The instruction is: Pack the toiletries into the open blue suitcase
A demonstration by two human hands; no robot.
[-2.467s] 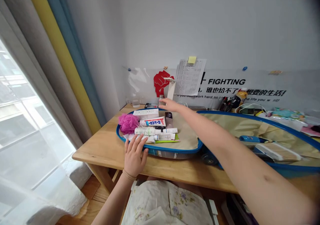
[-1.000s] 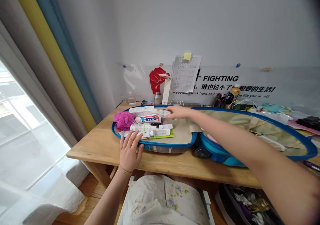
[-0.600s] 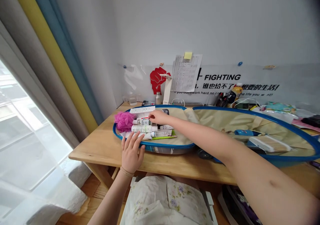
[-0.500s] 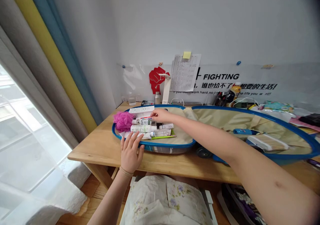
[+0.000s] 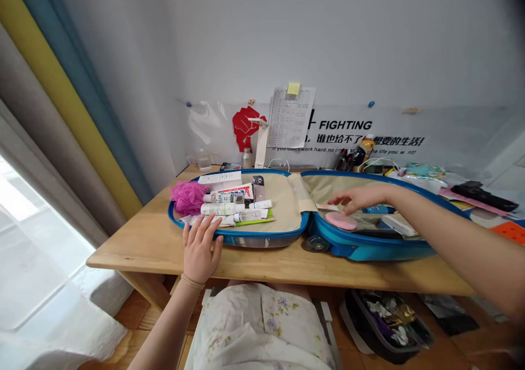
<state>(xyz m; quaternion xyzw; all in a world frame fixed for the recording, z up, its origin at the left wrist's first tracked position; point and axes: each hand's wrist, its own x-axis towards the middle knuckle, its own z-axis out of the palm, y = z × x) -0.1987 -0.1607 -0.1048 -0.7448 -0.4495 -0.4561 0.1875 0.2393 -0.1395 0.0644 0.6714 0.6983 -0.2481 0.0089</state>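
An open blue suitcase (image 5: 287,236) lies on a wooden desk (image 5: 147,238). Its left half holds a pink bath pouf (image 5: 187,196), a white box (image 5: 219,177), a toothpaste tube (image 5: 235,190) and several small tubes and bottles (image 5: 223,209). My left hand (image 5: 199,248) rests flat on the suitcase's near left rim, fingers spread. My right hand (image 5: 356,199) hovers open over the right half, just above a flat pink item (image 5: 341,221), holding nothing.
The wall behind carries a red fist sticker (image 5: 244,128), a pinned paper (image 5: 290,117) and a FIGHTING banner (image 5: 346,125). Pens, a bottle and cables crowd the desk's back edge (image 5: 361,159). A bin of clutter (image 5: 388,323) sits under the desk. Curtains hang at left.
My right hand left the bottles in the left half and swung right, over the suitcase's right half. The left hand stayed on the rim. The view shifted right.
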